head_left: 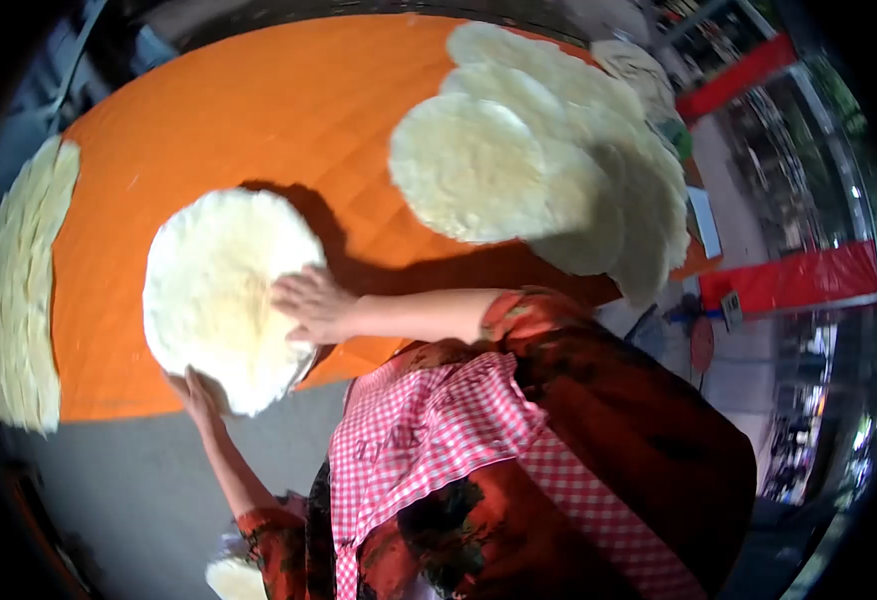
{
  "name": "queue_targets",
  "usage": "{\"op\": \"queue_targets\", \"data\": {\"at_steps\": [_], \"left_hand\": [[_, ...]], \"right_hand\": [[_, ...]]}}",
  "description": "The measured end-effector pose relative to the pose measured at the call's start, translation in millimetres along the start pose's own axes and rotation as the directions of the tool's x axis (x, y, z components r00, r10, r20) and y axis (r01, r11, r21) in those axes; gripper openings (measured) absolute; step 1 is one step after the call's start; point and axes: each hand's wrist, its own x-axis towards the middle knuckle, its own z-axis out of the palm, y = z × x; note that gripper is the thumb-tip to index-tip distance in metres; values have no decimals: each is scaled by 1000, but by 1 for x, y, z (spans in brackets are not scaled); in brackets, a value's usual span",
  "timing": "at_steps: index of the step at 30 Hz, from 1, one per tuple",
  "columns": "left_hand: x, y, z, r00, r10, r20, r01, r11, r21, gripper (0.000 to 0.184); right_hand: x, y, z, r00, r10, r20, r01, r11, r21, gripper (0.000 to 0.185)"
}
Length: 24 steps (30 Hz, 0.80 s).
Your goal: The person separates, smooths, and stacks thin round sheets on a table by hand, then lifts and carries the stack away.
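Observation:
A large round flatbread lies at the front edge of the orange table, part of it past the edge. My right hand rests on its right side, palm down with fingers spread. At its lower left rim is my left hand, partly under the bread; a thumb or finger shows against the edge, the other fingers are mostly hidden. Whether the left hand grips the rim cannot be made out.
Several overlapping round flatbreads cover the table's right part. A long row of folded or layered breads lines the left end. A crumpled cloth is at the far right corner. Red panels on metal frames stand beyond.

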Motion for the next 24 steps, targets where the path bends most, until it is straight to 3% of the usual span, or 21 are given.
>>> {"op": "queue_targets", "data": {"at_steps": [3,4,5,7,8,9,10,11,12,13,15,16,17,18,19,20,21,22,23,24], "left_hand": [[-5,13,10,997,75,31,-75,997,-12,56],[-1,3,7,998,53,21,-52,998,-31,56],[6,-8,-4,1000,27,14,-26,999,-42,55],[13,-21,-20,999,-12,32,10,998,64,51],[5,-2,-7,987,111,-117,-90,981,171,49],[-18,41,11,936,249,-249,-174,942,287,47],[-41,80,32,849,388,-360,-233,884,405,45],[-59,108,51,730,645,-228,-464,712,528,39],[-83,132,79,795,596,-117,-502,753,427,37],[-108,152,107,835,550,0,-520,790,325,34],[-145,145,173,878,415,238,-442,894,71,30],[-166,156,214,863,323,388,-387,917,96,27],[-181,135,260,830,366,420,-275,925,-261,22],[-184,126,297,801,349,486,-339,934,-111,20],[-184,119,333,775,321,544,-404,914,38,18],[-189,109,367,794,300,528,-392,917,68,18],[-192,100,395,816,272,510,-373,922,103,18],[-192,95,418,807,325,493,-458,871,175,18],[-194,91,438,794,377,477,-532,810,245,18],[-194,91,453,775,426,467,-596,738,316,19]], "right_hand": [[1,15,-32,933,3,359,-64,985,158,63],[-3,22,-31,968,49,247,-133,932,336,64],[-12,28,-41,999,38,-22,-32,970,241,52],[-39,65,-77,976,129,-176,-51,920,389,37],[-66,95,-81,929,261,-261,-148,911,384,29],[-100,132,-79,857,382,-346,-240,890,388,22],[-132,163,-93,666,663,-342,-342,679,650,14],[-176,220,-96,483,826,-289,-491,529,692,11],[-222,274,-102,398,821,-408,-589,570,572,12],[-244,291,-139,282,850,-445,-802,464,377,13],[-280,353,-166,193,778,-598,-920,356,166,19],[-283,371,-174,101,857,-505,-958,221,183,24],[-284,388,-182,-1,915,-404,-978,83,190,28],[-285,406,-193,-108,947,-301,-982,-53,183,34],[-284,406,-205,-24,981,-194,-975,20,222,44],[-285,431,-192,-60,993,-99,-971,-35,235,42],[-280,459,-166,9,988,-151,-963,50,265,43],[-261,487,-138,50,991,-127,-890,102,444,37],[-253,425,-202,285,948,-140,-862,317,396,29],[-238,412,-225,313,934,-170,-778,355,518,28]]}}
